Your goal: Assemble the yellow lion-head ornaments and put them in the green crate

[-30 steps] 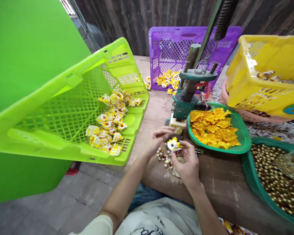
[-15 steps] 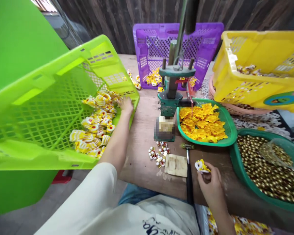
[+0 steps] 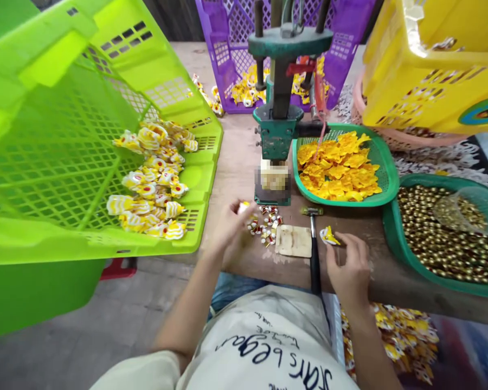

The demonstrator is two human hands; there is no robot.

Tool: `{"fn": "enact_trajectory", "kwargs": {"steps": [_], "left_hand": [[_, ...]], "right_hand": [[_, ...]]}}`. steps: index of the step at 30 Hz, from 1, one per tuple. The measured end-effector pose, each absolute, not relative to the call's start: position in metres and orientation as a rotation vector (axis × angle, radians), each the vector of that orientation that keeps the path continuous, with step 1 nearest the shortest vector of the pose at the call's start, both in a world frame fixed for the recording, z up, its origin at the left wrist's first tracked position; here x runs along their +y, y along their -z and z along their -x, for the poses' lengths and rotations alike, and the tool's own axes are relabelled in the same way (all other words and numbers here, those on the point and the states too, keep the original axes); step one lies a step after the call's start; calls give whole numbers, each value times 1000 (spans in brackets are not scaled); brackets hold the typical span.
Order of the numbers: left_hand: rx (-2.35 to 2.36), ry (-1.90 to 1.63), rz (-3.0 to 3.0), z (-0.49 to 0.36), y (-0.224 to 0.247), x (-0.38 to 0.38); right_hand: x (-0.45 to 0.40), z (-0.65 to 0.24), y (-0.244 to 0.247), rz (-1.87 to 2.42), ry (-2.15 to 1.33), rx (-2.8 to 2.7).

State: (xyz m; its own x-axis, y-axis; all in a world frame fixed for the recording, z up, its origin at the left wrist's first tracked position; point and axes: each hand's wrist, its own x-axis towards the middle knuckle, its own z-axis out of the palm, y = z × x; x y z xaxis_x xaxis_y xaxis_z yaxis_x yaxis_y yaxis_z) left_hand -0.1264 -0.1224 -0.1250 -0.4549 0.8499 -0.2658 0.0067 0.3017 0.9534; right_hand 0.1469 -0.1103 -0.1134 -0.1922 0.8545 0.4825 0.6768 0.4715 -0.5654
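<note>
Where pieces point(image 3: 327, 236) show, yellow meets white.

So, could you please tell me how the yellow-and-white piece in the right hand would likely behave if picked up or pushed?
The yellow-and-white piece is probably stiff, as it juts past the right hand without sagging. It seems light, being pinched only at its edge. Its pointed, uneven outline suggests it would rock or tip rather than roll.

1 head-worn camera looks forward and down past a printed T-shirt point(image 3: 268, 336) at a near wooden workbench point(image 3: 236, 149).
</note>
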Motion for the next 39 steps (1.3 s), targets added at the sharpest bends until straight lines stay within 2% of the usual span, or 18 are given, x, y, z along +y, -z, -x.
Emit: {"fn": "enact_trajectory", "kwargs": {"steps": [3, 6, 12, 22, 29, 35, 39], "left_hand": [[1561, -1088, -982, 70, 130, -148], [1547, -1128, -1038, 41, 128, -155], [1517, -1105, -974, 46, 128, -151], [1460, -1089, -1002, 54, 130, -147], [1385, -1073, -991, 61, 136, -150], [1564, -986, -1327, 72, 123, -151], [1900, -1025, -1504, 91, 120, -141]], "right_hand": [[-129, -118, 90, 1021, -488, -2035], [-136, -103, 103, 1000, -665, -2095], [-127, -111, 140, 1132, -570, -2086], [-124, -110, 122, 1181, -572, -2191], [-128, -95, 109, 1299, -443, -2392], [-128, -101, 117, 1283, -497, -2371], [-132, -108, 117, 1224, -560, -2322]]}}
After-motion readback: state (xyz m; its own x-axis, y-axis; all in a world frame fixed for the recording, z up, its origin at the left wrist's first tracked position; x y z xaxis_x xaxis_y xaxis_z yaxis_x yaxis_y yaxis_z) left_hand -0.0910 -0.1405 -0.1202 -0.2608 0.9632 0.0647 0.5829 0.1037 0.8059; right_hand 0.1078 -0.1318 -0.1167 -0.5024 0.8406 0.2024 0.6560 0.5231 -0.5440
